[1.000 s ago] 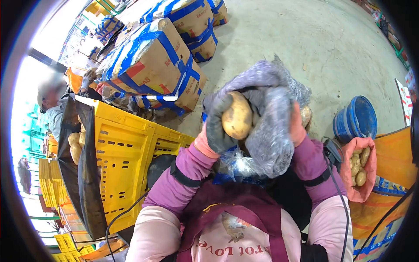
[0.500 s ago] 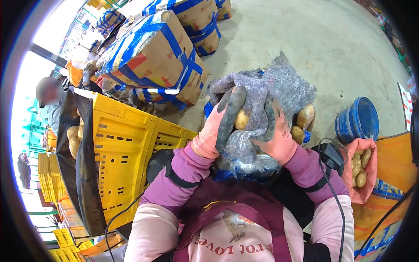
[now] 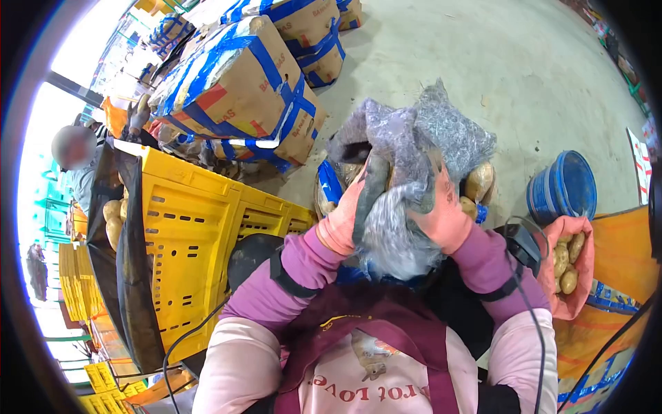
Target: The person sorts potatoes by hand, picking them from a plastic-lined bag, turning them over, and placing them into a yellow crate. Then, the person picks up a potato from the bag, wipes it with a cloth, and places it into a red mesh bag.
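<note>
My left hand (image 3: pixel 355 207), in a pink glove with a dark grey palm, closes around one side of a bunched grey fuzzy cloth (image 3: pixel 393 131). On the other side my right hand (image 3: pixel 443 214), gloved alike, grips the same cloth. A crumpled, whitish translucent part (image 3: pixel 396 231) hangs between the two hands and is blurred. Whether a potato lies inside the folds is hidden. Behind the right hand is a silvery grey crumpled wrap (image 3: pixel 455 131). Potatoes (image 3: pixel 480 181) show just beyond that hand, beside a blue-edged container mostly covered by the cloth.
To the left stands a yellow slotted crate (image 3: pixel 189 228) with potatoes (image 3: pixel 112 221) at its far side. A person (image 3: pixel 83 165) is behind it. Blue-taped cardboard boxes (image 3: pixel 227 90) stand ahead. At right are a blue bucket (image 3: pixel 565 186) and a pink sack (image 3: pixel 586 276) of potatoes.
The potato seen between my hands is now out of sight. My left hand has moved right and slightly down, and the cloth has shifted and folded between both hands.
</note>
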`<action>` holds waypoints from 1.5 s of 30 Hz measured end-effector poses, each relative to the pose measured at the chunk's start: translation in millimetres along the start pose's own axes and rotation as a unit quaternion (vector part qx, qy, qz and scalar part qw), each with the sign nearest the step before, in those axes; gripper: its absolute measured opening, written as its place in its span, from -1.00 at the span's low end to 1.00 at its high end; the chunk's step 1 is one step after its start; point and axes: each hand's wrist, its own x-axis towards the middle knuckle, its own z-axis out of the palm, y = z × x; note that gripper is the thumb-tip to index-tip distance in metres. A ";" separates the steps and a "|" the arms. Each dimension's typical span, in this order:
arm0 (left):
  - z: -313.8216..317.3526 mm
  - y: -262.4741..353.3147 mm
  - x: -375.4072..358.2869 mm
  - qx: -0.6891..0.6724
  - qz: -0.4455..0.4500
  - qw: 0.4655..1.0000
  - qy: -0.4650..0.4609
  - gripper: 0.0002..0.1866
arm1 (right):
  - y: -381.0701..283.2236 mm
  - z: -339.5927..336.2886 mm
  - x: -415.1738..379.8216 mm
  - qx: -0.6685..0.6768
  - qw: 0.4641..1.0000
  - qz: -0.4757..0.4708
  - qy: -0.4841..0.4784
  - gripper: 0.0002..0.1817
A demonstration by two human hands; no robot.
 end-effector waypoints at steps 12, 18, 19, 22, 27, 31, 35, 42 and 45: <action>27.5 19.2 -6.9 0.270 -0.013 0.961 0.063 -0.42 | 21.6 11.0 11.0 0.550 0.774 0.293 0.108 -0.64; 5.1 7.8 -3.5 0.089 -0.005 0.996 0.031 -0.47 | 42.2 -8.6 16.6 0.339 0.899 0.220 0.166 -0.61; 4.2 8.5 -1.4 0.048 -0.008 0.998 0.036 -0.42 | 32.4 -16.3 20.7 -0.020 0.978 0.055 0.199 -0.61; -12.0 40.9 5.2 -0.039 0.037 0.998 -0.019 -0.31 | 42.9 -38.3 21.0 -0.009 0.976 0.048 0.214 -0.54; -7.2 37.3 8.2 -0.208 0.018 0.978 -0.025 -0.36 | 17.0 -23.7 0.4 0.123 0.980 -0.068 0.143 -0.38; -2.9 18.4 4.9 -0.005 0.029 0.997 0.078 -0.49 | -9.7 -15.4 10.6 0.008 0.997 -0.045 0.059 -0.29; -2.7 28.0 -16.0 0.539 0.146 0.828 0.043 -0.53 | -18.3 -14.1 13.1 -0.061 0.991 -0.114 0.026 -0.40; -12.6 19.5 -10.5 0.167 0.067 0.983 0.043 -0.50 | -0.6 -11.5 9.5 0.132 0.988 0.036 0.077 -0.56; -17.3 9.2 -6.6 0.058 -0.008 0.984 0.171 -0.42 | 25.9 -14.2 15.9 0.116 0.984 0.075 0.113 -0.58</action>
